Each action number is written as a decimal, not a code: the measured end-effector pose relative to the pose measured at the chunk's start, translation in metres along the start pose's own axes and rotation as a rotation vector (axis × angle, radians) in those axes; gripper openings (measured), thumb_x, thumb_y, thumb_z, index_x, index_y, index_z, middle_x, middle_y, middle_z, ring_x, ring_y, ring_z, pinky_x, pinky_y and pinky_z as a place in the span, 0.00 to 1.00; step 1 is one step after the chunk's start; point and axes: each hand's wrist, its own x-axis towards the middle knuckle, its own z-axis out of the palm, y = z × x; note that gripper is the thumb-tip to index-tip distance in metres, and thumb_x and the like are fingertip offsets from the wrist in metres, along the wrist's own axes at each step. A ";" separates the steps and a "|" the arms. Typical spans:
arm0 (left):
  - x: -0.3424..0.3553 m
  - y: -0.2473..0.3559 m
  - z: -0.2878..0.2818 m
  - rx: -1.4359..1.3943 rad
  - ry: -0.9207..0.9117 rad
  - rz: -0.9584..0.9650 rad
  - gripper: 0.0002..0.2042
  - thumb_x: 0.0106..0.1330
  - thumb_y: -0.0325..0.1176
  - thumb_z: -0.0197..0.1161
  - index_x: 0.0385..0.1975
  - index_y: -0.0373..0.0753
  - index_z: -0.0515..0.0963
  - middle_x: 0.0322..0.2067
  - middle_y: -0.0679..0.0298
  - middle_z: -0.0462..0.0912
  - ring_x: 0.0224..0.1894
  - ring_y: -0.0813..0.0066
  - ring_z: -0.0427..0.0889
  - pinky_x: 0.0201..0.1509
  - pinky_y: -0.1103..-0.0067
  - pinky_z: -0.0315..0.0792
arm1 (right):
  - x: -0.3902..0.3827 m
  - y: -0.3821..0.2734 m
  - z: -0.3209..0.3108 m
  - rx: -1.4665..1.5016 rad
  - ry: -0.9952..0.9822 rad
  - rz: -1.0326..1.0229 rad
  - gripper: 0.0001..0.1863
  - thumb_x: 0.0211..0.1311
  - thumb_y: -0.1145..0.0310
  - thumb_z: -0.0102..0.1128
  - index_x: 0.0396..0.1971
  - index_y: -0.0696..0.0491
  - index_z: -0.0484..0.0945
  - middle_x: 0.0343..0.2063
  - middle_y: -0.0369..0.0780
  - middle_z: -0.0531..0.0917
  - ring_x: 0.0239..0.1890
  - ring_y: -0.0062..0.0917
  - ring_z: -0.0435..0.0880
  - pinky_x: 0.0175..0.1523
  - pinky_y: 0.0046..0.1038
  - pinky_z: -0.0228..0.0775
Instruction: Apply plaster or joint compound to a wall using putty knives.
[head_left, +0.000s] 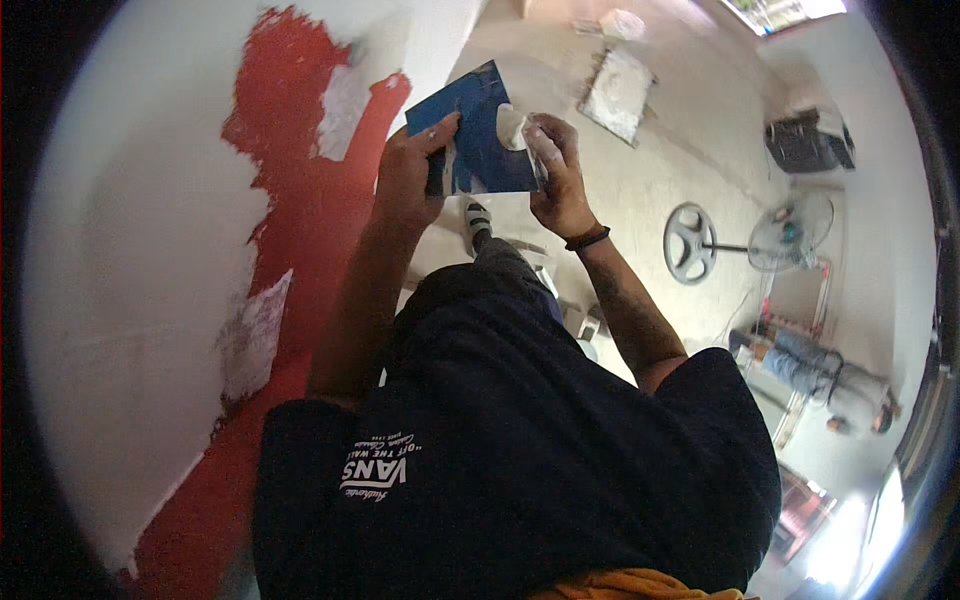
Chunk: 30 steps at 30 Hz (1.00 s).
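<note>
In front of my chest, I hold a flat blue putty plate (478,125) with both hands, tilted and smeared with some pale streaks. My left hand (412,165) grips its left side, thumb lying across the face. A lump of white putty (512,128) sits near the plate's right edge. My right hand (558,165) is closed at that edge beside the lump, its fingers coated with white; its fingertips are partly hidden. Close by on the left stands a white wall (150,220) with a broad, ragged red area (315,200) and pale patches in it.
A pedestal fan (790,235) with a round base (690,243) is at the right. A whitish, smeared board (617,95) lies on the floor ahead. Another person (840,385) is farther off at right, and a dark box-like thing (808,143) sits by the far wall.
</note>
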 end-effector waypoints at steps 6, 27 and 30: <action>-0.029 0.013 -0.005 -0.301 0.126 0.003 0.08 0.59 0.31 0.59 0.36 0.35 0.73 0.30 0.63 0.79 0.30 0.75 0.79 0.35 0.79 0.74 | -0.020 0.054 0.063 0.063 0.049 0.190 0.31 0.45 0.86 0.51 0.54 0.55 0.64 0.53 0.47 0.64 0.56 0.40 0.66 0.58 0.31 0.61; 0.092 -0.122 -0.190 0.018 0.347 -0.594 0.08 0.52 0.30 0.59 0.30 0.35 0.76 0.26 0.58 0.79 0.26 0.70 0.80 0.27 0.77 0.74 | 0.038 0.161 0.084 0.278 -0.778 0.271 0.32 0.43 0.93 0.37 0.49 0.52 0.72 0.48 0.45 0.76 0.51 0.33 0.74 0.55 0.29 0.65; 0.118 -0.136 -0.192 0.345 0.405 -0.711 0.05 0.53 0.29 0.57 0.26 0.35 0.73 0.24 0.58 0.77 0.20 0.70 0.78 0.21 0.74 0.73 | 0.026 0.187 0.096 0.343 -0.860 0.400 0.34 0.40 0.94 0.37 0.50 0.54 0.71 0.48 0.44 0.75 0.50 0.31 0.75 0.56 0.28 0.64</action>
